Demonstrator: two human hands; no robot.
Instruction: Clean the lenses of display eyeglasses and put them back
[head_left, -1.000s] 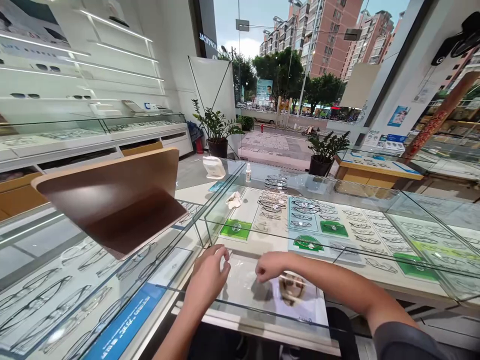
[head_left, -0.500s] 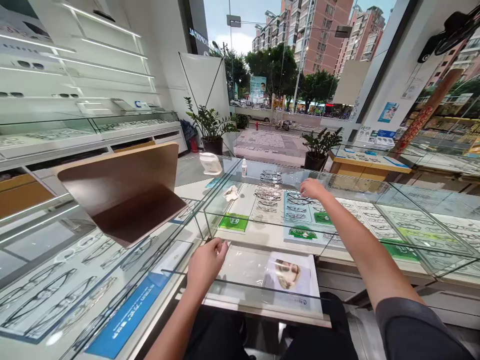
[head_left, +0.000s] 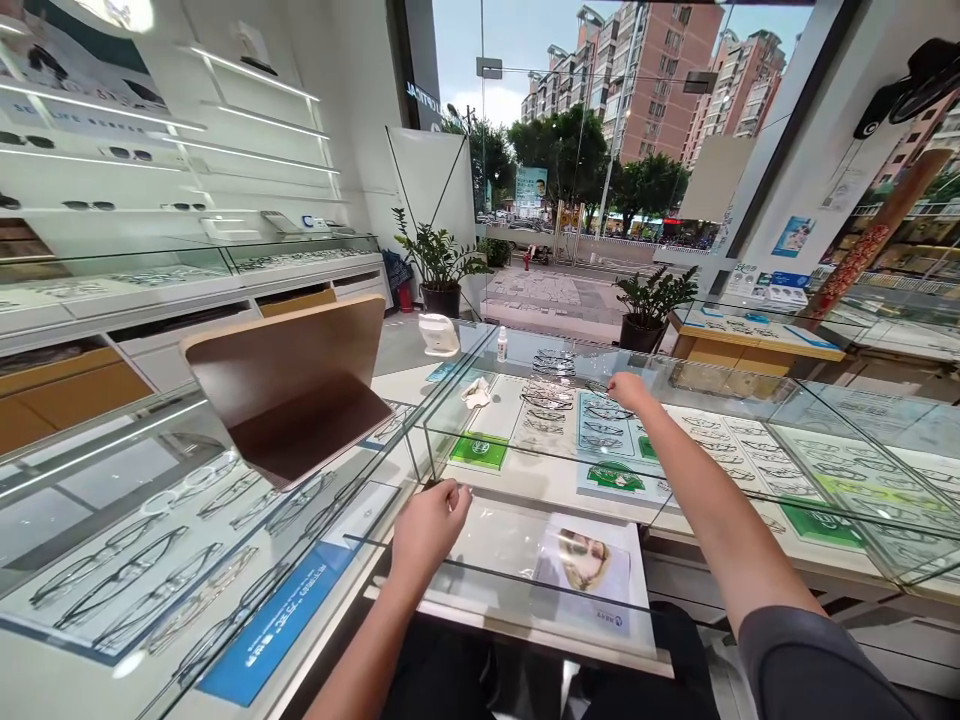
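My right hand (head_left: 627,391) reaches over the glass counter, its fingers pinched on a pair of eyeglasses (head_left: 597,387) that shows as a thin dark frame left of the fingertips. Just below lies a light-blue tray (head_left: 589,444) with several eyeglasses on it. To its left, more frames (head_left: 549,394) sit in a column. My left hand (head_left: 433,522) is curled closed at the counter's near edge, above a pulled-out drawer (head_left: 499,535); nothing shows in its fingers. A green card (head_left: 480,451) lies beyond that hand.
A white spray bottle (head_left: 502,344) and a crumpled white cloth (head_left: 476,393) are on the counter. At left stands a brown-backed mirror or board (head_left: 289,370) over a glass case with eyeglasses and a blue strip (head_left: 281,622). Potted plants (head_left: 441,262) stand by the window.
The view has shifted, so the scene sits slightly lower and further right. My right hand now shows a pair of eyeglasses at its fingertips. My left hand stays curled at the counter edge.
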